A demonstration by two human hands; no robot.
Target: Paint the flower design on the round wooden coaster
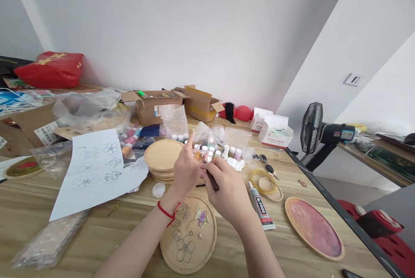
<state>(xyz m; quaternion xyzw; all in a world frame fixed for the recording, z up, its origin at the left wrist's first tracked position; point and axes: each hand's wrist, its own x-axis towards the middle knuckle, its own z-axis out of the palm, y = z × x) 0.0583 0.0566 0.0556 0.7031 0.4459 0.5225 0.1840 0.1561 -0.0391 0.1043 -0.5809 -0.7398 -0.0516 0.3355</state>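
Note:
My left hand (185, 170) is raised over the table with a red string at the wrist, its fingers pinching a small jar (198, 156) whose contents look orange. My right hand (227, 189) is closed round a dark-handled brush (211, 179), the tip pointing toward that jar. Below both hands lies a round wooden disc (189, 237) with wire flower outlines, one petal filled in purple. Several small paint jars (223, 152) stand just beyond my hands.
A paper sheet of flower sketches (97, 167) lies at left beside a stack of blank wooden discs (162, 157). A glue tube (262, 206), a gold wire coil (263, 179), and a pink-painted disc (314, 228) lie at right. Cardboard boxes (155, 107) stand at the back. A fan (311, 127) is off the table's right edge.

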